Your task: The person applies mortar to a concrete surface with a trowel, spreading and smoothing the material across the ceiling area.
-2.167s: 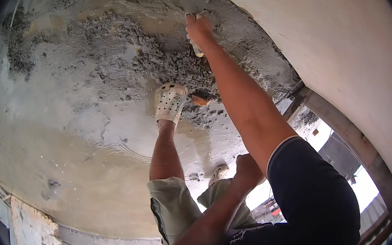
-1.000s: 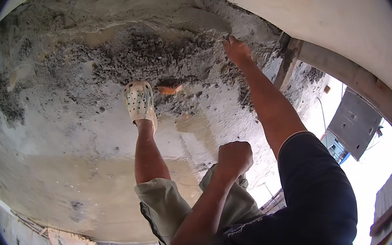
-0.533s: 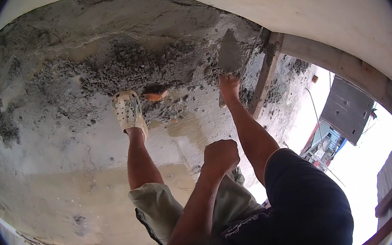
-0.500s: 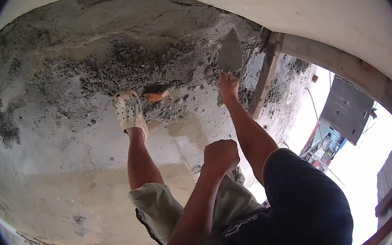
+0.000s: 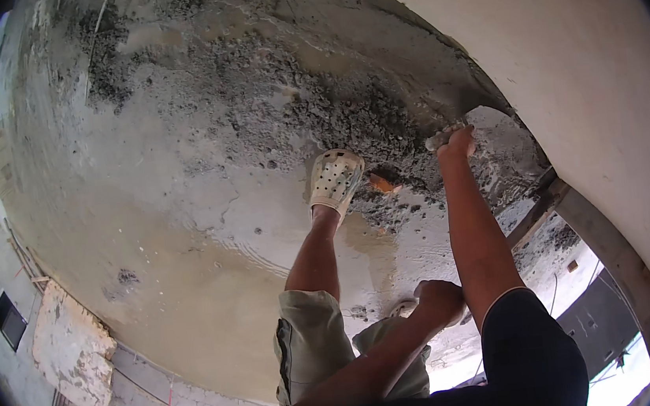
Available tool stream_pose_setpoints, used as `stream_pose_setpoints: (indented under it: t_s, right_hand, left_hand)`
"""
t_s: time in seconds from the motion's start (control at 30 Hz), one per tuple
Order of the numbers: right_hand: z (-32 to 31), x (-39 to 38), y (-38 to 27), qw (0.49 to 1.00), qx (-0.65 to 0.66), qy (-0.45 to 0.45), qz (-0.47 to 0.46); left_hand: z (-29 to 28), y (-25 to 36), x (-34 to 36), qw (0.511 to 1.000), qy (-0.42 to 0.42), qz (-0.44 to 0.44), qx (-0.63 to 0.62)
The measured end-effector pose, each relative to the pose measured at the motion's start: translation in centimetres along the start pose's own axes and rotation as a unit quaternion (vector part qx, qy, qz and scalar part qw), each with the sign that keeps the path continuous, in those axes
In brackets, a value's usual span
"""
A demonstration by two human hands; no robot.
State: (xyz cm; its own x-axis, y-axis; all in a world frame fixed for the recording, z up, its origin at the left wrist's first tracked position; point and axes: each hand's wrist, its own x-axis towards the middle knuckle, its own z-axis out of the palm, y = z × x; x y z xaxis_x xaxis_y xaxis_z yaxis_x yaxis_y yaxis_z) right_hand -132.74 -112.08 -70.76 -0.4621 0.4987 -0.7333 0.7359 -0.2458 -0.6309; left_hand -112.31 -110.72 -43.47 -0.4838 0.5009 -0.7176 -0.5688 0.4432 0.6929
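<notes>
My right hand (image 5: 458, 140) is closed on the handle of a trowel (image 5: 439, 140), at the rough, wet grey mortar (image 5: 379, 118) near the wall; the blade is hard to make out against it. My left hand (image 5: 439, 298) is closed near my legs, lower down; what it holds, if anything, is hidden. My left foot, in a cream perforated clog (image 5: 334, 177), stands beside a broken orange brick piece (image 5: 382, 184). A second clog is mostly hidden behind my left hand.
A curving pale wall (image 5: 577, 34) borders the mortar on the right. A timber piece (image 5: 529, 225) and concrete beam (image 5: 615, 252) lie at lower right, beside a drop with a grey panel below. A peeling wall (image 5: 66, 341) shows beyond the edge at lower left.
The view has swung, shifting the clog and brick rightward in the picture. My right hand has moved right with the trowel and turned it. My left hand stays closed, now lower in the picture.
</notes>
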Motion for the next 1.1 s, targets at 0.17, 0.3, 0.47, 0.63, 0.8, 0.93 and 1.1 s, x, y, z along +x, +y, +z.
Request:
stream_pose_setpoints:
  t_s: [0.17,0.3,0.47,0.63,0.8,0.93,1.1]
  right_hand:
    - [1.2,-10.4,3.3,0.99,-0.087,-0.096,0.064]
    - [-1.6,-17.8,1.4,0.945,-0.264,-0.185,0.06]
    - [-4.4,-20.2,-6.0,0.808,-0.49,-0.31,-0.105]
    - [-5.8,-22.6,-10.4,0.728,-0.545,-0.337,-0.244]
    - [-4.3,-30.0,-9.3,0.776,-0.489,-0.381,-0.116]
    - [-6.2,-32.2,-6.7,0.803,-0.436,-0.377,-0.153]
    - [-10.8,-36.0,-3.4,0.798,-0.47,-0.348,-0.146]
  left_hand:
    - [-3.6,0.2,-1.7,1.0,-0.019,0.002,0.004]
    - [-6.1,-2.0,-2.0,0.996,-0.069,-0.03,-0.055]
    - [-7.1,-6.5,-3.5,0.995,-0.079,-0.027,-0.047]
    - [-9.6,-10.3,-9.8,0.996,0.038,-0.063,-0.057]
    - [-12.0,-17.5,-19.0,0.884,0.427,-0.085,-0.172]
    - [-9.4,-27.0,-31.3,0.808,0.495,-0.237,-0.214]
    - [8.0,-35.9,-46.5,0.745,0.454,-0.388,-0.296]
